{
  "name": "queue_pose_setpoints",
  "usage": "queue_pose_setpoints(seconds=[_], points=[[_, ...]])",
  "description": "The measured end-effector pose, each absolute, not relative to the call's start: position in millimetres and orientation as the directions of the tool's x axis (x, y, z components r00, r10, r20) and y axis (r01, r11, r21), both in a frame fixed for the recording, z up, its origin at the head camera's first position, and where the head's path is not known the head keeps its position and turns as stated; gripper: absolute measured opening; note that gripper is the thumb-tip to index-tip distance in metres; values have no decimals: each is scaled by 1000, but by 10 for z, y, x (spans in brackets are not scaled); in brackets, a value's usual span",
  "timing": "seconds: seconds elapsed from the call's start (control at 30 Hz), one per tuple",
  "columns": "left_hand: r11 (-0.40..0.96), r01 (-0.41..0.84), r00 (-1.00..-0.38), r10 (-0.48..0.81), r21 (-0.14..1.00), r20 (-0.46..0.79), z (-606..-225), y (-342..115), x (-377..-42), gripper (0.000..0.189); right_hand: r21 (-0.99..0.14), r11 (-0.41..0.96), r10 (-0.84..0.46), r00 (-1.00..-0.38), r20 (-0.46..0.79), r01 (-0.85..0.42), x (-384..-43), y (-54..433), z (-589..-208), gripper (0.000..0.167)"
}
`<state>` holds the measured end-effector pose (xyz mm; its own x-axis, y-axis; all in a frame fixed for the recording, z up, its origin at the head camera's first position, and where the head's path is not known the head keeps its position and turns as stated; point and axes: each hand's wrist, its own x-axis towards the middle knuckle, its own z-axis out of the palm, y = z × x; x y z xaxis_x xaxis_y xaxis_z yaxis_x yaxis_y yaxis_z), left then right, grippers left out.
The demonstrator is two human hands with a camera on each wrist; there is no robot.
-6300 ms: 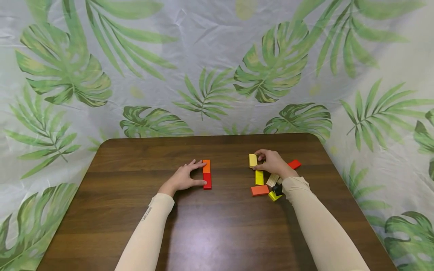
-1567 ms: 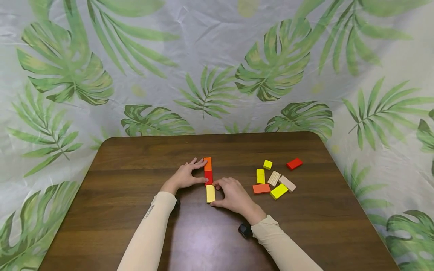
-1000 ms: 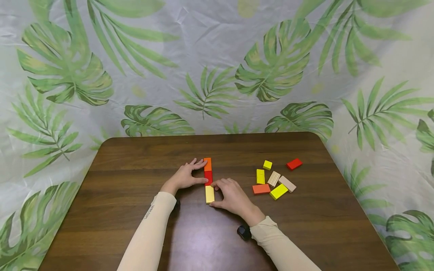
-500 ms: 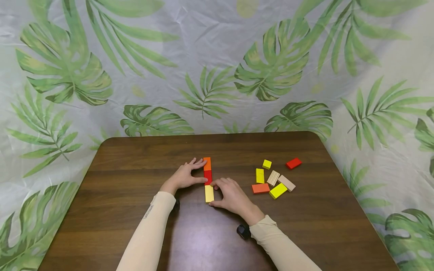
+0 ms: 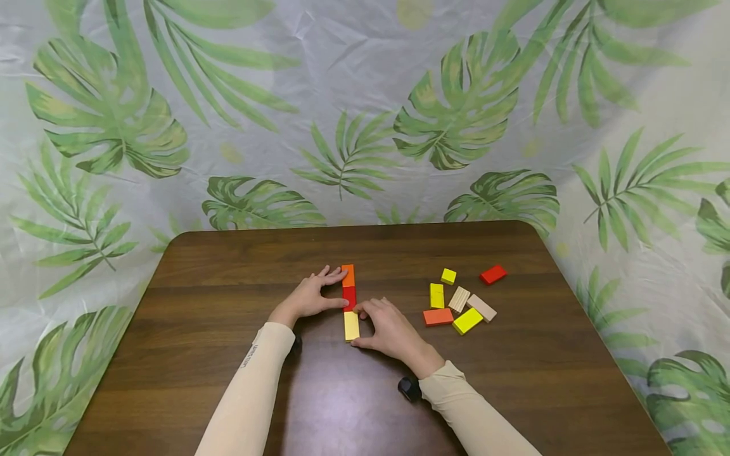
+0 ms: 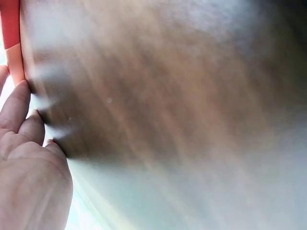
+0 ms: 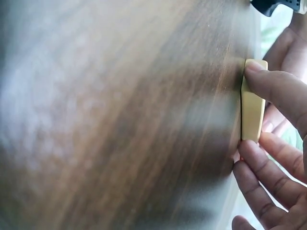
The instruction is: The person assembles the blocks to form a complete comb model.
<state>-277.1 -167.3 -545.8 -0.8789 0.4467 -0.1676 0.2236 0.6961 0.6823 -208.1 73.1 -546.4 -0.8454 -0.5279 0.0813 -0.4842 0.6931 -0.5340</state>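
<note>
An orange block, a red block and a pale yellow block lie end to end in a straight row on the table. My right hand pinches the pale yellow block between the thumb at its near end and fingertips at its far end. In the right wrist view the thumb and fingers grip both ends of the pale yellow block. From the left side, my left hand rests its thumb on the red block and its extended forefinger on the orange block.
Right of the row lie several loose blocks: a yellow cube, yellow blocks, an orange-red block, two plain wood blocks and a red block. A leaf-print cloth hangs behind the table.
My right hand has brought the pale yellow block from the right-hand group to the row's near end, then nudged it slightly left into line. My left hand has stayed by the row.
</note>
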Motion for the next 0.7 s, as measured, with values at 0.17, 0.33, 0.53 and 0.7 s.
queue_pose_setpoints(seconds=[0.17, 0.33, 0.53, 0.7], points=[[688, 224, -873, 456, 690, -171, -5464, -1692, -2783, 80, -533, 694, -531, -844, 76, -485, -2093, 729, -5455, 58], [685, 225, -863, 470, 693, -185, -5485, -1712, -2806, 87, -528, 692, -534, -841, 83, -491, -2108, 733, -5461, 59], [682, 213, -859, 472, 699, -199, -5468, -1718, -2802, 96, -523, 697, -533, -842, 79, -491, -2130, 735, -5471, 59], [679, 203, -861, 466, 705, -201, -5465, -1706, -2793, 97, -523, 701, -531, -845, 70, -484, -2140, 733, -5467, 60]])
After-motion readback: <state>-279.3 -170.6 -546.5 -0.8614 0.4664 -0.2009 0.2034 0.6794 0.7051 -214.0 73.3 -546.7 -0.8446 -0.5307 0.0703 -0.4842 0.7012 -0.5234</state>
